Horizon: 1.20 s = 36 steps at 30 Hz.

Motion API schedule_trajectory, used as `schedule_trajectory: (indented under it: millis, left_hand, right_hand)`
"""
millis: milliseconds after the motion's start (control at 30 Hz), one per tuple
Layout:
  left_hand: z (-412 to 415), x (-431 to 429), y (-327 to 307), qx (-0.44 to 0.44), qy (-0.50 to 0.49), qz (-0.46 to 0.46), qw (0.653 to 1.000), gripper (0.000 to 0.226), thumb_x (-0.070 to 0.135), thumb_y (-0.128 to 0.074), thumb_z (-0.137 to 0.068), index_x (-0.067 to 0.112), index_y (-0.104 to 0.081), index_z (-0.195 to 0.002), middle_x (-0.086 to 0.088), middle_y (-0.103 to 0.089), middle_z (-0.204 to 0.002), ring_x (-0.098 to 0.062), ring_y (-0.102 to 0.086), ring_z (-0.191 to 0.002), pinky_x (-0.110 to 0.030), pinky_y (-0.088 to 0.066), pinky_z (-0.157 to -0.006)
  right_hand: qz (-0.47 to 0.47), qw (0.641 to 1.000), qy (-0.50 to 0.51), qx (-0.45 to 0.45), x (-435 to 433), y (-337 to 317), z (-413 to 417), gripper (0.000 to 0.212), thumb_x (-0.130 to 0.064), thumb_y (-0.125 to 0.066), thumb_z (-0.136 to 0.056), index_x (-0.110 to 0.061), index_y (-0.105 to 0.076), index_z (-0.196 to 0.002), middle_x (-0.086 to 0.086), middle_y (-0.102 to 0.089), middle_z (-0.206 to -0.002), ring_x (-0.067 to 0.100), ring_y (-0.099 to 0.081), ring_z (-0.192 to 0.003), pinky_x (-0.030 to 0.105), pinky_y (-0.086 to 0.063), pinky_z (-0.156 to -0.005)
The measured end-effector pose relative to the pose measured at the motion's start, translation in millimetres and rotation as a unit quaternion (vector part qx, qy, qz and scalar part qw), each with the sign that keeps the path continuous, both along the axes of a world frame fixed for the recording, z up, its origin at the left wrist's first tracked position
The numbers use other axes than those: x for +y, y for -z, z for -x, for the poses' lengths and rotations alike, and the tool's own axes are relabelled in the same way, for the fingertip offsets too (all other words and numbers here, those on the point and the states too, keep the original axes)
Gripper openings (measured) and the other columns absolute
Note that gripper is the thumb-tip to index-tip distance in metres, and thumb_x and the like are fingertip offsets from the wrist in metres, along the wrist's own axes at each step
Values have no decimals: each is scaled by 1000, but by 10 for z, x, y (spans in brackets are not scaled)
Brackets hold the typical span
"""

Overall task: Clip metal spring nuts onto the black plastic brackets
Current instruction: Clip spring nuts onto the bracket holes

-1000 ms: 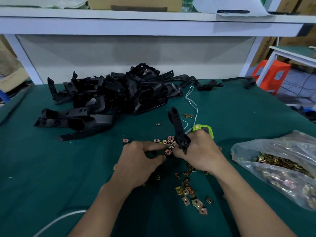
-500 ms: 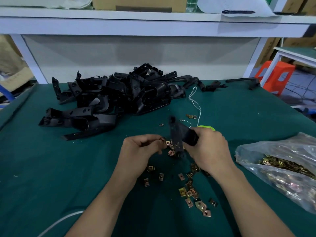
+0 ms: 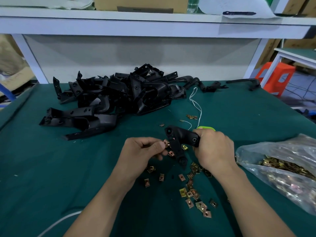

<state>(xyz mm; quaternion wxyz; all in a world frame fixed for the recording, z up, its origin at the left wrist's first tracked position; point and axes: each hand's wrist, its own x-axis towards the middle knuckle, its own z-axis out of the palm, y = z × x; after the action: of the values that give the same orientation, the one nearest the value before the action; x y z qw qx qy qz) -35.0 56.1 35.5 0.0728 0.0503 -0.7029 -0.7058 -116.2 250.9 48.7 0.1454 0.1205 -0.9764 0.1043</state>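
The black bracket (image 3: 177,144) is held up just above the middle of the table. The right hand (image 3: 213,149) has its fingers wrapped round the thicker end, and the narrow arm hangs down and toward the other hand. The left hand (image 3: 142,153) pinches one spring nut (image 3: 165,142) between thumb and forefinger, right against the bracket's edge; I can't tell whether it has begun to slide on. I'd say this is the clipping step itself. The next move calls for lining the nut's open mouth up with the bracket's edge and pushing it home over a hole while the right hand braces. Under the hands loose nuts (image 3: 191,194) lie scattered on the green mat (image 3: 51,168). A clear bag (image 3: 282,168) of more nuts slumps to the right, and a heap of black brackets (image 3: 111,100) sits further back to the left. A white string (image 3: 196,106) trails nearby, and a green object (image 3: 206,128) peeks out behind the right hand. Beyond is a white shelf (image 3: 119,23) with a cardboard box (image 3: 142,4), and an orange stool (image 3: 277,77) stands off to the right.
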Motion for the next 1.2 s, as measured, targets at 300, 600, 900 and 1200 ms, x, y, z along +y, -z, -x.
schedule_trajectory:
  millis: [300,600,900,1200]
  left_hand:
    - [9,-11,5,12,-50,-24,998,21,7,-84,-76,25,-84,-86,-5,-80,-85,-12,-75,-80,-14,-53,-70]
    - [2,13,5,47,-73,0,996,30,-5,-87,-68,23,-83,-78,-4,-79,-80,-13,-75,-75,-17,-56,-67]
    - [-6,16,11,39,-115,15,992,29,0,-91,-64,26,-82,-75,-1,-79,-77,-15,-76,-73,-17,-56,-66]
    - [-13,-6,-20,-16,-36,-155,987,28,26,-87,-53,17,-80,-78,-12,-75,-73,-16,-72,-63,-19,-51,-55]
  right_hand:
    - [-6,1000,0,-27,-12,24,-5,24,-18,-66,-80,-37,-69,-95,-4,-51,-73,24,-41,-70,31,-34,-62]
    - [-21,998,-10,-64,-48,21,-25,31,-13,-63,-78,-36,-70,-98,-2,-53,-76,24,-43,-73,32,-36,-63]
    - [-47,997,-22,-56,-74,-1,-67,38,-5,-63,-77,-36,-71,-97,-10,-36,-65,23,-46,-73,32,-38,-62]
    - [-56,997,-21,-56,-77,-26,-87,44,-2,-65,-78,-37,-72,-103,-12,-34,-63,21,-46,-70,30,-38,-62]
